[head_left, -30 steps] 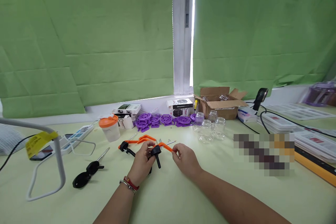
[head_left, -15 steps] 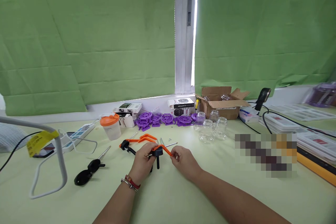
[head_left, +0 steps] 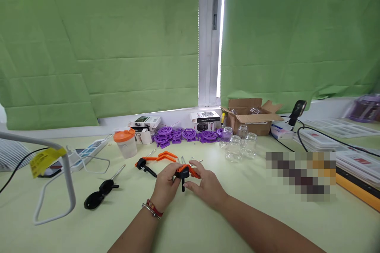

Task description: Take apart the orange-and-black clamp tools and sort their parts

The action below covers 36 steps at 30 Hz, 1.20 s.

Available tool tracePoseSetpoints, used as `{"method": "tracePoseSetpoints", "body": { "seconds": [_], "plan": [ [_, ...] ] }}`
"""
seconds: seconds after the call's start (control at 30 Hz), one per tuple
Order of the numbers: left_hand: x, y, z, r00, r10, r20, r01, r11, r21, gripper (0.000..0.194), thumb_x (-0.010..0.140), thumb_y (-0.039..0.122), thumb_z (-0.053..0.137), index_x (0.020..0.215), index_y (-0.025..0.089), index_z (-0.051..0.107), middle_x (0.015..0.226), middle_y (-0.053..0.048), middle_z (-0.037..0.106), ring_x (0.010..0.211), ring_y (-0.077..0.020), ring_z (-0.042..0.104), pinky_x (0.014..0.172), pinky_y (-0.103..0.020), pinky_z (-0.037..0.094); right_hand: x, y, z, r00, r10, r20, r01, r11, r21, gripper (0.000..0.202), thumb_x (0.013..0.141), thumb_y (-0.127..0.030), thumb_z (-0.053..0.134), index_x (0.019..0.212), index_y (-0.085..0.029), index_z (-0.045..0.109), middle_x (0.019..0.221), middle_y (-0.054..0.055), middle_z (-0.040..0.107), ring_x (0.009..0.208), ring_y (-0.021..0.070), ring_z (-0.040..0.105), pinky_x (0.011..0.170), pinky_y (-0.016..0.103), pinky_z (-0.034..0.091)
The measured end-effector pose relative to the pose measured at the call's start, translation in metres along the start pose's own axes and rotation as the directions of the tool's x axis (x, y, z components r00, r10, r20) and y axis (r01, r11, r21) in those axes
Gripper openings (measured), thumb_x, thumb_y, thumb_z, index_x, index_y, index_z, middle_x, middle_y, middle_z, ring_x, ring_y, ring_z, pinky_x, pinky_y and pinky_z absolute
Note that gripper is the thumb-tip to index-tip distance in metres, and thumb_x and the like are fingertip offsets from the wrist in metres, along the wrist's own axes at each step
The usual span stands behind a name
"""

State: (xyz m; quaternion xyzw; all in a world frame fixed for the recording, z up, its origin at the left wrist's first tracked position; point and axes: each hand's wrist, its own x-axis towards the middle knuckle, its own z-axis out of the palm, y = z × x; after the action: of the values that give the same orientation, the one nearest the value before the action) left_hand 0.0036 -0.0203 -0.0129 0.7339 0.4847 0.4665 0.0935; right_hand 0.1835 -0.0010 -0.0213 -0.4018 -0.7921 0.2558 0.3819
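An orange bent piece with a black knob and black stem [head_left: 183, 173] is between my two hands, above the pale green table [head_left: 190, 225]. My left hand [head_left: 166, 185] is closed on its left side. My right hand [head_left: 206, 184] has its fingers around the right end of the orange part, with the thumb near the black stem. Left of them lies a second orange piece [head_left: 166, 155] with a black part [head_left: 146, 166]. Metal rods partly show behind my hands.
Purple wheel-shaped parts [head_left: 189, 134], clear jars [head_left: 234, 146] and an open cardboard box [head_left: 255, 122] stand at the back. An orange-lidded cup [head_left: 125, 142], black ovals with a metal shaft [head_left: 101, 193] and a white metal frame [head_left: 69, 182] are on the left.
The orange piece and both hands have shifted slightly right. My right hand's fingers have spread more around the piece, its thumb now near the black stem.
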Motion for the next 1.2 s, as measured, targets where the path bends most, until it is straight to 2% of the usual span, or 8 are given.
{"method": "tracePoseSetpoints", "body": {
  "seconds": [0.07, 0.23, 0.4, 0.53, 0.7, 0.83, 1.03, 1.2],
  "plan": [
    [-0.001, 0.004, 0.003, 1.000, -0.017, 0.012, 0.017, 1.000, 0.014, 0.034, 0.073, 0.008, 0.048, 0.101, 0.023, 0.062, 0.098, -0.004, 0.068, 0.091, -0.0178, 0.062, 0.081, -0.031, 0.050, 0.000, -0.004, -0.001, 0.999, -0.033, 0.006, 0.033, 0.999, -0.034, 0.055, 0.077, -0.047, 0.059, 0.125, -0.025, 0.046, 0.080, 0.001, 0.063, 0.071, 0.0167, 0.057, 0.068, 0.027, 0.043],
    [-0.002, 0.005, 0.007, 0.998, -0.039, 0.051, 0.039, 0.999, -0.006, 0.033, 0.075, 0.010, 0.050, 0.101, 0.023, 0.064, 0.096, -0.003, 0.070, 0.087, -0.0174, 0.064, 0.080, -0.031, 0.051, 0.001, -0.008, -0.004, 0.997, -0.068, -0.029, 0.067, 0.997, -0.038, 0.032, 0.084, -0.039, 0.052, 0.111, -0.023, 0.054, 0.073, -0.001, 0.059, 0.064, 0.0137, 0.054, 0.062, 0.023, 0.041],
    [-0.003, 0.005, 0.007, 0.990, -0.071, 0.125, 0.095, 0.976, -0.197, 0.039, 0.076, 0.013, 0.052, 0.113, 0.022, 0.061, 0.103, -0.006, 0.069, 0.085, -0.0179, 0.065, 0.078, -0.033, 0.054, 0.003, -0.003, -0.008, 0.997, -0.068, -0.042, 0.068, 0.998, -0.007, 0.025, 0.085, -0.033, 0.050, 0.107, -0.022, 0.054, 0.078, 0.000, 0.060, 0.067, 0.0139, 0.056, 0.065, 0.023, 0.042],
    [-0.001, 0.012, 0.003, 0.957, -0.139, 0.255, 0.239, 0.875, -0.422, 0.045, 0.079, 0.025, 0.058, 0.123, 0.019, 0.056, 0.116, -0.010, 0.063, 0.093, -0.0200, 0.063, 0.083, -0.036, 0.053, 0.005, 0.002, -0.011, 0.997, -0.060, -0.054, 0.063, 0.997, 0.052, 0.023, 0.086, -0.029, 0.049, 0.107, -0.022, 0.054, 0.089, 0.002, 0.063, 0.080, 0.0158, 0.058, 0.072, 0.026, 0.044],
    [0.003, 0.016, 0.002, 0.882, -0.342, 0.324, 0.468, 0.712, -0.523, 0.047, 0.083, 0.044, 0.054, 0.119, 0.015, 0.061, 0.096, -0.008, 0.069, 0.080, -0.0180, 0.063, 0.080, -0.039, 0.053, 0.007, 0.001, -0.009, 0.995, -0.085, -0.058, 0.091, 0.990, 0.109, 0.020, 0.085, -0.027, 0.051, 0.104, -0.021, 0.053, 0.095, 0.003, 0.063, 0.090, 0.0167, 0.058, 0.080, 0.028, 0.044],
    [0.003, 0.016, 0.002, 0.833, -0.371, 0.412, 0.554, 0.560, -0.616, 0.052, 0.079, 0.044, 0.059, 0.122, 0.016, 0.059, 0.097, -0.009, 0.066, 0.076, -0.0152, 0.060, 0.079, -0.037, 0.053, 0.007, 0.001, -0.006, 0.995, -0.087, -0.042, 0.090, 0.992, 0.088, 0.019, 0.085, -0.025, 0.050, 0.103, -0.021, 0.053, 0.098, 0.005, 0.064, 0.093, 0.0183, 0.058, 0.081, 0.031, 0.045],
    [0.002, 0.017, 0.006, 0.838, -0.345, 0.424, 0.542, 0.619, -0.568, 0.047, 0.078, 0.043, 0.060, 0.119, 0.020, 0.061, 0.100, -0.006, 0.060, 0.076, -0.0139, 0.057, 0.076, -0.036, 0.052, 0.008, 0.010, -0.003, 0.998, -0.016, -0.063, 0.019, 0.999, 0.045, 0.024, 0.081, -0.023, 0.054, 0.104, -0.021, 0.052, 0.100, 0.006, 0.063, 0.096, 0.0205, 0.058, 0.081, 0.033, 0.044],
    [0.000, 0.017, 0.013, 0.825, -0.302, 0.478, 0.550, 0.622, -0.558, 0.052, 0.083, 0.049, 0.051, 0.122, 0.015, 0.056, 0.090, -0.006, 0.061, 0.082, -0.0170, 0.056, 0.075, -0.034, 0.050, 0.008, 0.008, -0.001, 0.998, -0.009, -0.058, 0.012, 0.999, 0.038, 0.016, 0.077, -0.019, 0.054, 0.093, -0.021, 0.056, 0.089, 0.003, 0.062, 0.086, 0.0182, 0.057, 0.076, 0.031, 0.044]
  ]
}}
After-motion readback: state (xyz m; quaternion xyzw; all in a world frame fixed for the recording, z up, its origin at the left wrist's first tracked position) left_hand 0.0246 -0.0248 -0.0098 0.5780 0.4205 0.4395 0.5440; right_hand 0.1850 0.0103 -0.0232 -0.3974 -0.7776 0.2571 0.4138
